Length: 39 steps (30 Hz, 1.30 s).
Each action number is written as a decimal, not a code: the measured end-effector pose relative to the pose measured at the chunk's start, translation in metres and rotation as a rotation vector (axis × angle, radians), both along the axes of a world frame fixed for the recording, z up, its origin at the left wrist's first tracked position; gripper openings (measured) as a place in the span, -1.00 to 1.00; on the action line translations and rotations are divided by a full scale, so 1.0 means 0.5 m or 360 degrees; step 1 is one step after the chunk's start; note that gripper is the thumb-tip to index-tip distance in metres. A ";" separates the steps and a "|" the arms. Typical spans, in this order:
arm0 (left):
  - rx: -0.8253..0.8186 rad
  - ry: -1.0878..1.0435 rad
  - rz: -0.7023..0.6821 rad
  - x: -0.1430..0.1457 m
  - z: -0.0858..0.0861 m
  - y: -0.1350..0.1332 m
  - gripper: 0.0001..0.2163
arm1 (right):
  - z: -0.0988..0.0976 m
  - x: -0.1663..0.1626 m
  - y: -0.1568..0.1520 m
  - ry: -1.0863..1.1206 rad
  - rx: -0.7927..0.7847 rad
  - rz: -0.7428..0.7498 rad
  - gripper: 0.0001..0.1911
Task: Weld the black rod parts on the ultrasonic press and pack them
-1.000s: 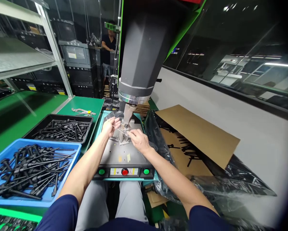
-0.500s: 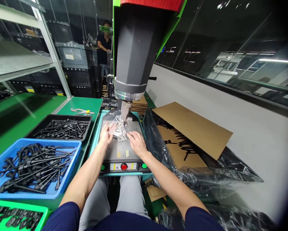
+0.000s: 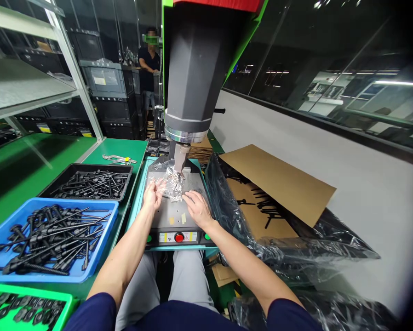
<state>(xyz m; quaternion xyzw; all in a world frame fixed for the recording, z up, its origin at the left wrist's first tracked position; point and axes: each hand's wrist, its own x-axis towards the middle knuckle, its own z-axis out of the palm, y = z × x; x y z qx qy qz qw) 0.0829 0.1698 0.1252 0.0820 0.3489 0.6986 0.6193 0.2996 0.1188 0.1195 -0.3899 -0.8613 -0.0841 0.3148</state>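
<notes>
Head view: green-topped table (image 3: 115,146) at left, pale wall at right, grey-and-black machine head (image 3: 189,78) overhead.

Workpiece location: clear, crinkled plastic film (image 3: 174,189), lying over the middle of the flat grey metal base plate (image 3: 163,214), just below and in front of the tapered metal tool tip (image 3: 180,158).

Left hand (image 3: 153,195): narrow, fingers closed on the film's left side. Right hand (image 3: 197,208): fingers curved, fingertips at the film's right edge; whether they pinch it cannot be told.

Recommended handling: spread the film evenly between both hands and smooth out creases, since loose folds could snag on the tip. Grip the outer edges only. Keep all fingertips clear of the tip. Avoid leaning a wrist on the round red button (image 3: 179,237) or the round green buttons (image 3: 207,236).

Count: film, one; tool tip, one; red button, one; green buttons, two, both partly covered; trays, three: black plastic (image 3: 125,188), blue plastic (image 3: 105,234), bright green plastic (image 3: 69,303). Black ribbed plastic parts (image 3: 54,241) in the blue tray overlap; no exact count possible. Large brown cardboard sheet (image 3: 278,181) at right: one.
</notes>
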 end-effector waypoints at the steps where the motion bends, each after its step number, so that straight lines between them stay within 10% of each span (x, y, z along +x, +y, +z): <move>1: 0.0001 0.0000 -0.0001 0.000 -0.002 -0.001 -0.79 | 0.000 0.000 0.000 0.0005 0.0000 -0.0001 -0.51; 17: -0.0098 -0.0066 -0.0011 0.001 -0.017 -0.029 -0.76 | 0.004 0.003 -0.012 0.0005 -0.0166 0.0053 -0.46; 20: -0.0170 -0.0029 -0.0050 0.001 -0.028 -0.065 -0.72 | 0.027 0.007 -0.054 0.0100 -0.0174 0.0110 -0.30; 24: -0.0226 0.0555 0.0152 -0.020 -0.074 -0.176 -0.67 | 0.027 0.036 -0.151 0.0470 -0.0197 -0.0069 -0.59; 30: -0.0440 0.2072 0.0216 -0.092 -0.178 -0.347 -0.37 | -0.154 0.133 -0.254 0.0731 -0.0433 -0.0848 -0.64; 34: -0.0416 0.2174 -0.0052 -0.111 -0.228 -0.363 -0.31 | -0.276 0.171 -0.244 0.0645 -0.0555 -0.1132 -0.29; 39: -0.0277 0.2177 -0.0068 -0.126 -0.248 -0.351 -0.35 | -0.325 0.180 -0.221 0.0715 -0.0711 -0.1109 -0.20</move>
